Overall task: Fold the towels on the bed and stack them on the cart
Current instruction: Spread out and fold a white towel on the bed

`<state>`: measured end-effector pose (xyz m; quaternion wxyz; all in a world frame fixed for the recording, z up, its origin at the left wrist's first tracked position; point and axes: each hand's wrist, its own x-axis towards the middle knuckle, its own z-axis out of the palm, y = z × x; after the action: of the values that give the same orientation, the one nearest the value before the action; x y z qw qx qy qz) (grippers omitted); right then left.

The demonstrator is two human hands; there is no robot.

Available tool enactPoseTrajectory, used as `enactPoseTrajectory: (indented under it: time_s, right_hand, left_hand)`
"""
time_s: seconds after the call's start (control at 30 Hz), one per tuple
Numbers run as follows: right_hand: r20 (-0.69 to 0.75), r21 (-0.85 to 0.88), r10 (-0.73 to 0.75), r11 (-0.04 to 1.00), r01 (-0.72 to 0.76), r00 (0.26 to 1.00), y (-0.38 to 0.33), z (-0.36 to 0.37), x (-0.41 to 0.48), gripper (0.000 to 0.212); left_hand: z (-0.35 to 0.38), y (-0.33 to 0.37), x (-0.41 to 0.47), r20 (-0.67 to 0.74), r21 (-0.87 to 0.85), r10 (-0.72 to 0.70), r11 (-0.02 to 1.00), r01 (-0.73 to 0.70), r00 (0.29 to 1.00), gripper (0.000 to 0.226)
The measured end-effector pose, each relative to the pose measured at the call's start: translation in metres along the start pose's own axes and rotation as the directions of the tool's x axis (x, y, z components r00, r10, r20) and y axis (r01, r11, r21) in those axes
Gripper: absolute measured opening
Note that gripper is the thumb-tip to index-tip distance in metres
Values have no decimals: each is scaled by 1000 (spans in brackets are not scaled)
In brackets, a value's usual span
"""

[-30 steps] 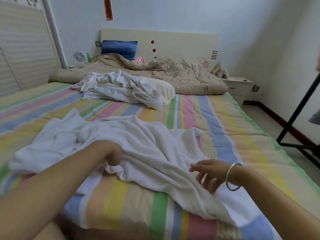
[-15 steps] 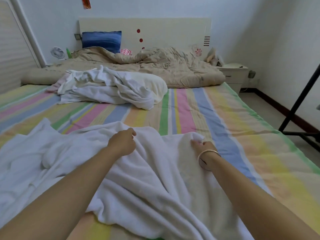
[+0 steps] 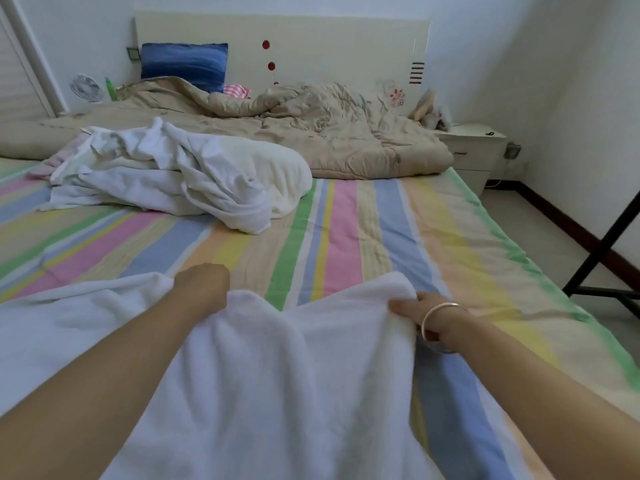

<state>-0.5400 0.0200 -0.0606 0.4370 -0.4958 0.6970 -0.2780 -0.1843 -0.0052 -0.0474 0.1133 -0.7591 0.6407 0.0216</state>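
Observation:
A large white towel (image 3: 284,375) lies spread over the near part of the striped bed (image 3: 346,237). My left hand (image 3: 204,285) grips its far edge near the middle, fingers curled under the cloth. My right hand (image 3: 419,313), with a silver bangle at the wrist, pinches the towel's far right corner. The edge between the two hands sags in a dip. A heap of crumpled white towels (image 3: 194,174) lies farther up the bed, left of centre.
A beige quilt (image 3: 311,133) and a blue pillow (image 3: 183,64) lie by the headboard. A white nightstand (image 3: 478,150) stands at the far right. A black metal frame (image 3: 602,258) stands on the floor right of the bed.
Both hands took hold of the towel's far edge and drew it out flatter and wider. The right hand moved right to the corner. The view tilted down closer to the bed.

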Motion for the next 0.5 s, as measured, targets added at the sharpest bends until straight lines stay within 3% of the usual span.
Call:
enactPoseTrajectory:
  time_s: [0.07, 0.13, 0.2, 0.27, 0.33, 0.4, 0.47, 0.5]
  right_hand:
    - [-119, 96, 49, 995, -37, 992, 3, -32, 24, 25]
    - [-207, 230, 118, 971, -69, 971, 6, -67, 50, 27]
    - [-266, 310, 171, 947, -83, 949, 3, -97, 78, 30]
    - [-355, 356, 185, 933, -51, 916, -4, -123, 108, 26]
    - [-411, 413, 213, 910, -27, 886, -14, -143, 138, 23]
    - [-474, 425, 178, 904, 46, 862, -23, -155, 161, 10]
    - [-527, 390, 142, 916, 90, 838, -30, -158, 182, 4]
    - [-549, 335, 106, 936, 103, 829, -29, -158, 195, 13]
  left_hand:
    - [-9, 12, 11, -90, -98, -101, 991, 92, 991, 12]
    - [-18, 32, 29, -235, -385, -205, 917, 102, 950, 6]
    - [-33, 61, 46, -336, -650, -291, 760, 3, 896, 5]
    - [-50, 98, 62, -443, -736, -352, 668, -110, 824, 12]
    - [-63, 134, 81, -553, -730, -348, 641, -238, 757, 21]
    - [-65, 162, 100, -653, -654, -224, 648, -389, 724, 39]
    - [-56, 180, 122, -683, -493, -2, 739, -459, 731, 65]
    - [-46, 184, 133, -643, -350, 106, 840, -414, 759, 74]
